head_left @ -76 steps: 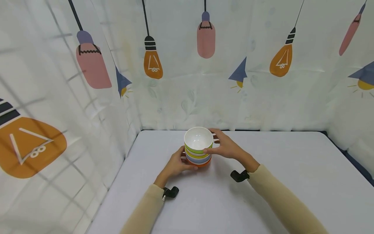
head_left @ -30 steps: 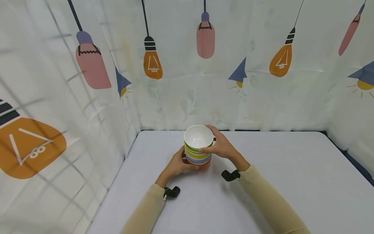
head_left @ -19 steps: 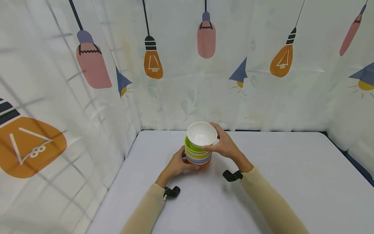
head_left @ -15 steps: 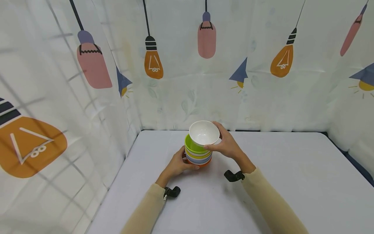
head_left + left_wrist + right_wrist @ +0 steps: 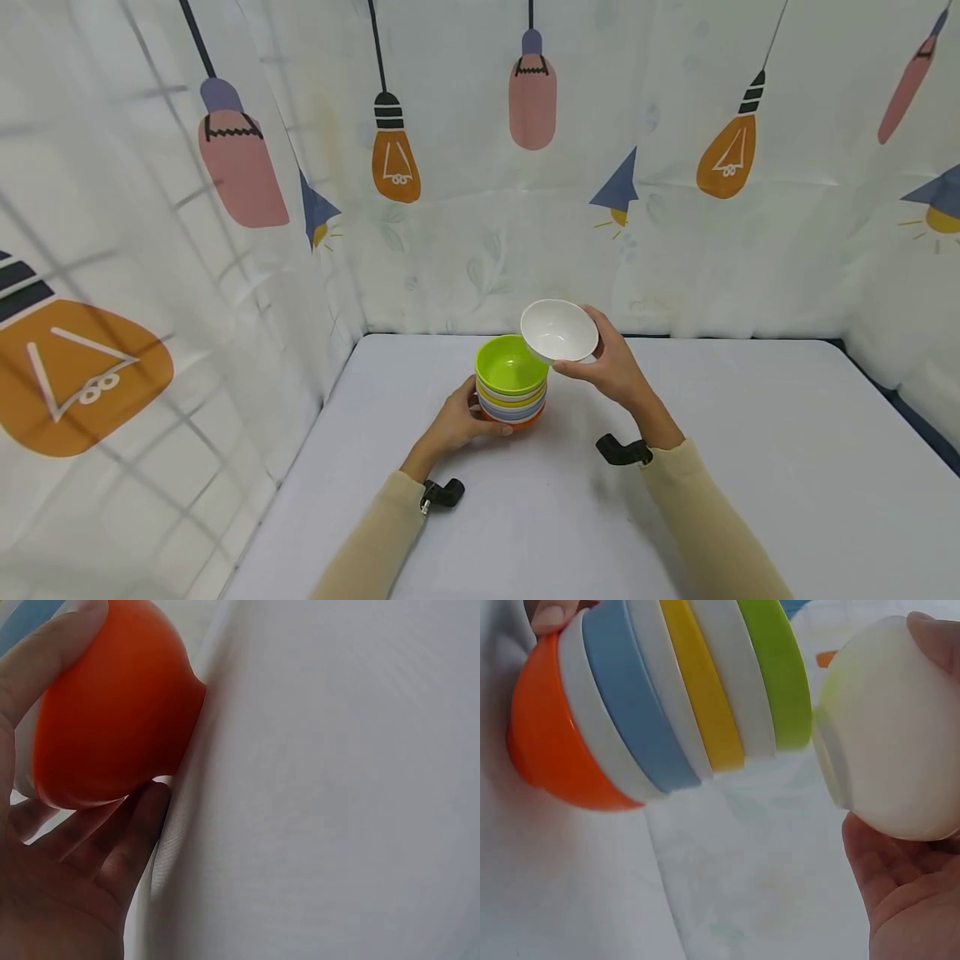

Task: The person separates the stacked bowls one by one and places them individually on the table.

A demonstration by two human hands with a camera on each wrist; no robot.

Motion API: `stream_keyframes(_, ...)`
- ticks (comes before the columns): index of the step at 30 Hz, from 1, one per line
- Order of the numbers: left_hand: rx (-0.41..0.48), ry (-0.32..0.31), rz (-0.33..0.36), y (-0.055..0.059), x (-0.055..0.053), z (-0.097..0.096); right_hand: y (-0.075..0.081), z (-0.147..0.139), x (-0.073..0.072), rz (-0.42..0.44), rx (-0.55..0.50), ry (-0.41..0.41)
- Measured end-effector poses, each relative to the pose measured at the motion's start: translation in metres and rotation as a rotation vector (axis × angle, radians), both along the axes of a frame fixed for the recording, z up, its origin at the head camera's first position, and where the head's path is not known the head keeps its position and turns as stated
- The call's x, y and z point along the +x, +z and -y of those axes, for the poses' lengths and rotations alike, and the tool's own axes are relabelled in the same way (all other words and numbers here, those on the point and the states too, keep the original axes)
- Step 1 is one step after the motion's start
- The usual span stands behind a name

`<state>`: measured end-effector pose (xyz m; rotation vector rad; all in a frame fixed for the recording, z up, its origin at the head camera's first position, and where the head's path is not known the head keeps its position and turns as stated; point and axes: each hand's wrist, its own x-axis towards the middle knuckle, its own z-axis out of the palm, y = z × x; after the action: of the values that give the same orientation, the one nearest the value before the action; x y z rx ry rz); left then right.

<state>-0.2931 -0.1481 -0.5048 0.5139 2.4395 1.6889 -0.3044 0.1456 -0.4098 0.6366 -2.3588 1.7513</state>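
Note:
A white bowl is up off the stack, tilted a little. My right hand grips it, thumb at the near side and fingers round the far side. Just left of it stands a nested stack of bowls on the table, its top bowl bright green. Below the green one, the right wrist view shows white, a yellow bowl, a blue bowl and, at the bottom, an orange bowl. Thumb and fingers of my left hand hold the stack low down, around the orange bowl.
A white-covered table stretches under both arms, widest to the right. Behind it and along the left hangs a pale curtain printed with lamps and bulbs. A black camera mount sits on each wrist.
My right hand has lifted the white bowl out of the green one and moved it up and right. The green bowl's inside now shows. The left hand has stayed at the base of the stack.

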Motion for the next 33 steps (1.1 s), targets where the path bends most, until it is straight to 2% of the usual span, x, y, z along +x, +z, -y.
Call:
stream_keyframes(11,0.016,0.0,0.02,0.0,0.0,0.0,-0.015,-0.032,-0.004,0.043,0.01,-0.071)
stream_keyframes(19,0.022,-0.019,0.035,0.003,0.001,-0.001,-0.024,-0.057,-0.01,0.067,0.048,-0.13)
stream_keyframes(25,0.043,-0.019,0.063,0.006,0.003,-0.001,-0.036,-0.078,-0.015,0.101,0.124,-0.201)
stream_keyframes(33,0.077,-0.034,0.076,0.004,0.003,-0.002,-0.047,-0.106,-0.02,0.129,0.157,-0.266)
